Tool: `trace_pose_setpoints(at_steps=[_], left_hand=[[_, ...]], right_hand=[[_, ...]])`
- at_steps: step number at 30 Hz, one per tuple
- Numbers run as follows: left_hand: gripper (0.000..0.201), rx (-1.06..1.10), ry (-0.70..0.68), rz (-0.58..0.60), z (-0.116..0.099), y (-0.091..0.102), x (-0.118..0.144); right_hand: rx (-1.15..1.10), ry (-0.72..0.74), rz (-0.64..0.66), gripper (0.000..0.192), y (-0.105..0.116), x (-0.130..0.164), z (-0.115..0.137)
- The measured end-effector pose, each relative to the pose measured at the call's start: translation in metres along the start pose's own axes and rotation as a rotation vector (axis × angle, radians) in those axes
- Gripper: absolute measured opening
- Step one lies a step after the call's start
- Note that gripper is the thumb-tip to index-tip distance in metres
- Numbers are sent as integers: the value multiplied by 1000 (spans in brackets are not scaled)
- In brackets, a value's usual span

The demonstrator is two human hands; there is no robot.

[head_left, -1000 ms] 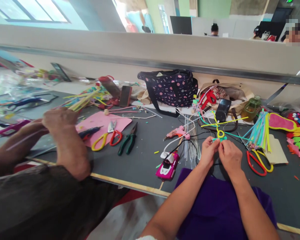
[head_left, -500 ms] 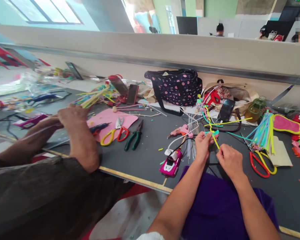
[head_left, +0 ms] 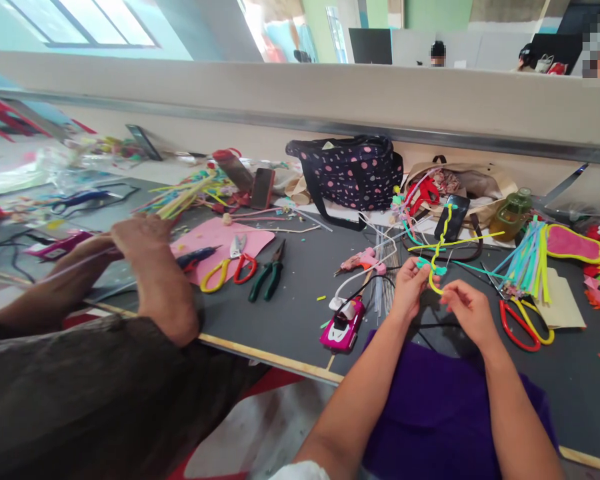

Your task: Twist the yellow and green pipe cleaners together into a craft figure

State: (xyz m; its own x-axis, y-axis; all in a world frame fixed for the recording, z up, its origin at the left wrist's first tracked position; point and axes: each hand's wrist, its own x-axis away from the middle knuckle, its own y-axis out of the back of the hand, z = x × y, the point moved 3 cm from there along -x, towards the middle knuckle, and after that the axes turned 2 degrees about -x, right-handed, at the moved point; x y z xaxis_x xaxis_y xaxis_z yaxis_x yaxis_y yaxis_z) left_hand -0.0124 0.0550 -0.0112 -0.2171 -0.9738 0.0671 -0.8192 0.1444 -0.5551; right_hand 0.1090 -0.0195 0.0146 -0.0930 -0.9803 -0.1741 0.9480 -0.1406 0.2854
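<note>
Tabletop (head_left: 293,320), smooth and dark grey with a pale strip (head_left: 270,358) along its edge, spreads behind soft purple cloth (head_left: 440,420) that shows between the forearms. Beyond the cloth, the right hand (head_left: 467,308) draws thumb and fingers close on the lower end of a slender yellow stem (head_left: 440,244), rope-twisted above, hooked below, rising between the hands. The left hand (head_left: 409,288), fingertips nearly together, pinches a small, ruffled teal piece (head_left: 437,268) at the stem's curve.
</note>
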Motion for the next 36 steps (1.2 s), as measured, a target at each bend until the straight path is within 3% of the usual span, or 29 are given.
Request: trace_pose_setpoints(at_steps=[4, 6, 8, 12, 16, 24, 36], left_hand=[[40, -16, 39, 82, 4, -7, 4], [37, -40, 37, 96, 5, -9, 6], [36, -63, 40, 101, 6, -10, 7], [34, -132, 65, 167, 10, -12, 9], [32, -223, 94, 217, 14, -13, 10], [31, -278, 125, 217, 23, -9, 9], [19, -434, 71, 242, 33, -8, 8]], right_hand=[[-265, -54, -345, 37, 15, -3, -10], [-169, 34, -484, 29, 21, -2, -9], [58, 200, -525, 21, 25, -1, -1], [599, 471, -344, 27, 23, -2, 12], [910, 488, -186, 31, 24, -5, 8], [923, 484, -85, 16, 25, -8, 2], [1043, 357, -12, 13, 16, -9, -12]])
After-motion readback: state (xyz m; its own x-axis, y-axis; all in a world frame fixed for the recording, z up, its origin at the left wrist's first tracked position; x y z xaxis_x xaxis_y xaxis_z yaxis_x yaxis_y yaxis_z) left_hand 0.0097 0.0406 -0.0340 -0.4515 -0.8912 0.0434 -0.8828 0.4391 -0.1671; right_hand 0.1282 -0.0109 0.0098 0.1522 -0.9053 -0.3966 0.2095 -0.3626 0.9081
